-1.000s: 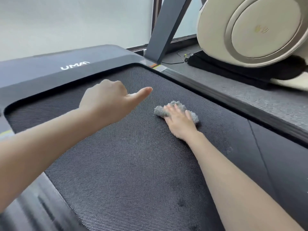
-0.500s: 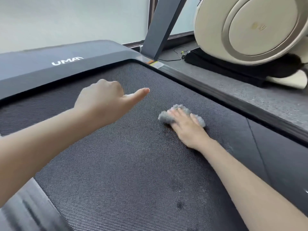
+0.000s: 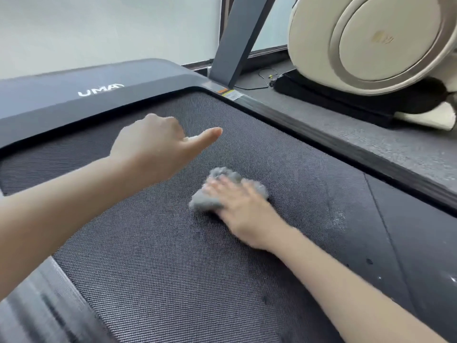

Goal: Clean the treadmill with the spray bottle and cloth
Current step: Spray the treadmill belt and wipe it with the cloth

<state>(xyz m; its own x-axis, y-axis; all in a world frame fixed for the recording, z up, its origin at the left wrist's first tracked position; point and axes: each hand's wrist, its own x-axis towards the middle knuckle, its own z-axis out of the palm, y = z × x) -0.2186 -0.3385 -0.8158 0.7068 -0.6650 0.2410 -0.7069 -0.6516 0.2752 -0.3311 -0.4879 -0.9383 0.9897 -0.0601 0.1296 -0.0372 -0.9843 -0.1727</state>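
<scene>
My flat right hand (image 3: 243, 209) is pressing the grey cloth (image 3: 222, 178) along the treadmill belt (image 3: 148, 268); left hand (image 3: 148, 144) fisted, empty; nearer dark spots (image 3: 369, 261) probably awaiting wiping.

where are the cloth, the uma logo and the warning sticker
cloth (image 3: 222, 173): head view, on its fluffy grey far edge
uma logo (image 3: 101, 90): head view, on the middle of the white letters
warning sticker (image 3: 231, 94): head view, on the white part of the label

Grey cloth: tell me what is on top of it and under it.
The right hand presses flat on the cloth, which lies on the treadmill belt. The patch beneath is covered.
</scene>
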